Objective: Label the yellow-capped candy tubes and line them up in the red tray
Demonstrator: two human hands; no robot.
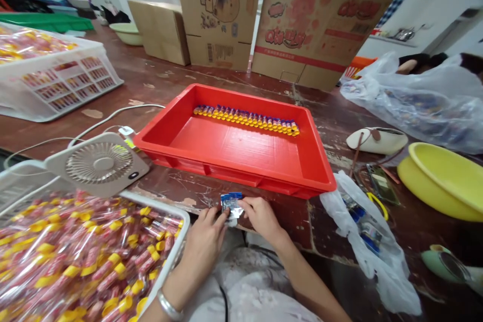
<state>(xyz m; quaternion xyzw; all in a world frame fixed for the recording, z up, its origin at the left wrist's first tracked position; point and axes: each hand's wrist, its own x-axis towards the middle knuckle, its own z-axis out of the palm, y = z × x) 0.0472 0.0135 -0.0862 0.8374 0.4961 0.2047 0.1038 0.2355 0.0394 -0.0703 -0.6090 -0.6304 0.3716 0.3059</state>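
Note:
Both my hands meet at the near edge of the table, pinching a small blue and silver packet between them. My left hand grips its left side with fingers closed; a silver bangle sits on that wrist. My right hand holds its right side, fingers also closed. Just beyond stands a red plastic tray with a single row of several small yellow-capped tubes along its far wall.
A white basket full of wrapped yellow-capped tubes sits at my left, with a small white fan behind it. Another white crate is far left. Cardboard boxes stand behind. Plastic bags and yellow bowls lie right.

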